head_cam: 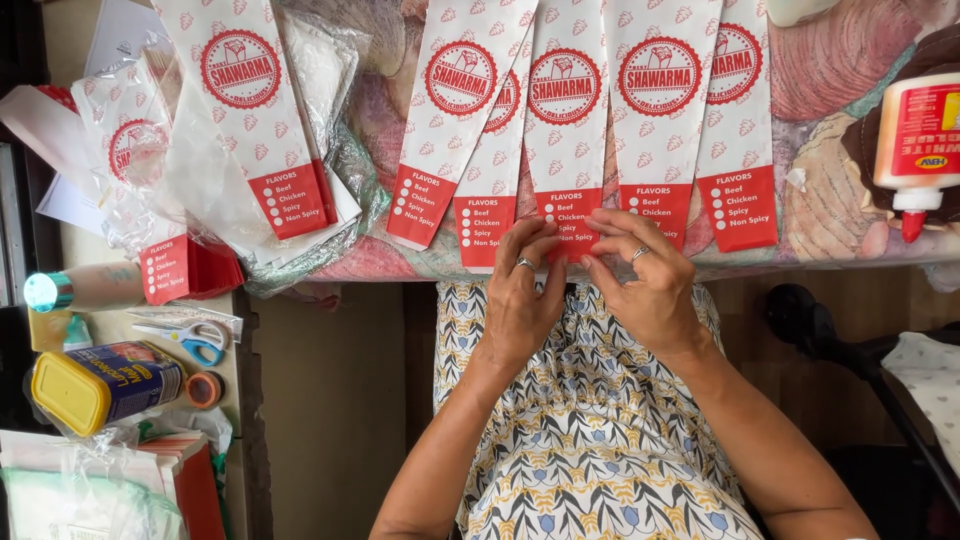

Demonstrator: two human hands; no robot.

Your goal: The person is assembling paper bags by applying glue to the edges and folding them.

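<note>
Several long white paper sleeves with red round emblems and red lower ends lie side by side on a cloth-covered table (840, 190), their red ends hanging toward me. My left hand (522, 290) and my right hand (645, 275) meet at the red bottom edge of the middle paper sleeve (565, 140). Fingertips of both hands pinch that edge. Each hand wears a ring. My lap in a patterned dress sits below the hands.
A white glue bottle with a red nozzle (915, 140) lies at the right. A heap of more sleeves in clear plastic (215, 150) sits at the left. On a side surface lie scissors (190, 338), a yellow-lidded tin (100, 385) and a tape roll (204, 389).
</note>
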